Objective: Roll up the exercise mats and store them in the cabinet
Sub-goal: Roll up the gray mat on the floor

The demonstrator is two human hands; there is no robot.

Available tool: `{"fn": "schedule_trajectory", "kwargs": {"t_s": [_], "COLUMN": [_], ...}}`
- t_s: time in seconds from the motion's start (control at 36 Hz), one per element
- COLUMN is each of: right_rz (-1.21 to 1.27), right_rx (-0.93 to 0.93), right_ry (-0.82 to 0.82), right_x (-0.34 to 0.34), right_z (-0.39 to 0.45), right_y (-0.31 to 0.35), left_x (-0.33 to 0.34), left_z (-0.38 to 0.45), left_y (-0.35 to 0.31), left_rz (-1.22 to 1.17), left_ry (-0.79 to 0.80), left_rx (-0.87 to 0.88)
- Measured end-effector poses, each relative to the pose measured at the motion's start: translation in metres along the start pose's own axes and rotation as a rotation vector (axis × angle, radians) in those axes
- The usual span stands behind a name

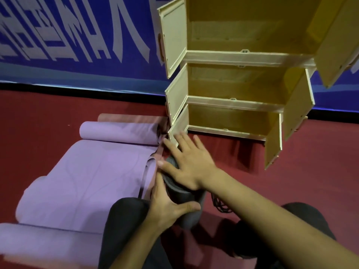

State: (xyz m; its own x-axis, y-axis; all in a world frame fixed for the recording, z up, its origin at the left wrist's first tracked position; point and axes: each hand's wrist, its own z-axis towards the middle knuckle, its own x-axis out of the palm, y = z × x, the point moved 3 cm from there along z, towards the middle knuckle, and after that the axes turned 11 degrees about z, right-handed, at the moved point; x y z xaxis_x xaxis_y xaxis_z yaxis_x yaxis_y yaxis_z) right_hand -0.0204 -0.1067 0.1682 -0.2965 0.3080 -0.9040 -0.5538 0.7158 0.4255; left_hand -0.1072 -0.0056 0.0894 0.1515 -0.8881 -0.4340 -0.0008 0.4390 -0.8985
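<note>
While the dark rolled mat (183,199) is gripped by the left hand (167,205) and pressed by the flat, open right hand (189,162) before the cabinet (233,55), nothing is stored; the purple mat (83,177) is left part-unrolled on the floor (310,171).

We can make out large pale characters on the blue banner (77,35) left of the cabinet (242,57), but they blur and we cannot read them. We find no other lettering, label or number anywhere else
</note>
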Motion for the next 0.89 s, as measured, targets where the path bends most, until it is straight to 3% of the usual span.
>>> {"fn": "schedule_trajectory", "kwargs": {"t_s": [0.08, 0.11, 0.19, 0.28, 0.36, 0.47, 0.58, 0.64, 0.72, 0.83, 0.89], "right_rz": [0.002, 0.048, 0.139, -0.03, 0.009, 0.303, 0.647, 0.684, 0.824, 0.815, 0.83], "right_rx": [0.039, 0.059, 0.147, 0.207, 0.125, 0.085, 0.103, 0.181, 0.307, 0.216, 0.212], "right_ry": [0.175, 0.146, -0.231, -0.14, -0.146, -0.193, -0.521, -0.519, -0.362, -0.395, -0.379], "right_x": [-0.014, -0.024, -0.033, 0.0, 0.01, -0.006, -0.038, -0.039, -0.009, 0.017, 0.017], "right_z": [0.035, 0.045, 0.057, 0.038, 0.039, 0.045, 0.018, 0.002, -0.016, -0.027, -0.026], "right_y": [0.007, 0.008, -0.007, -0.01, 0.003, 0.002, -0.026, -0.044, -0.056, -0.052, -0.051], "left_x": [-0.005, -0.006, -0.003, 0.007, 0.005, -0.008, -0.016, -0.017, -0.017, -0.014, -0.015], "left_z": [0.002, 0.002, -0.002, -0.012, -0.01, -0.002, -0.013, -0.017, -0.015, 0.0, 0.014], "left_y": [0.009, 0.009, 0.007, 0.005, 0.009, 0.013, 0.016, 0.012, -0.003, -0.026, -0.032], "left_rz": [-0.042, -0.051, -0.044, 0.031, 0.075, -0.005, -0.029, 0.026, 0.174, 0.512, 0.731], "left_ry": [-0.05, -0.052, -0.019, 0.0, -0.058, -0.094, -0.106, -0.133, -0.172, -0.182, -0.127], "left_rx": [-0.044, -0.043, -0.013, -0.022, -0.066, -0.08, -0.065, -0.053, 0.042, 0.347, 0.413]}}
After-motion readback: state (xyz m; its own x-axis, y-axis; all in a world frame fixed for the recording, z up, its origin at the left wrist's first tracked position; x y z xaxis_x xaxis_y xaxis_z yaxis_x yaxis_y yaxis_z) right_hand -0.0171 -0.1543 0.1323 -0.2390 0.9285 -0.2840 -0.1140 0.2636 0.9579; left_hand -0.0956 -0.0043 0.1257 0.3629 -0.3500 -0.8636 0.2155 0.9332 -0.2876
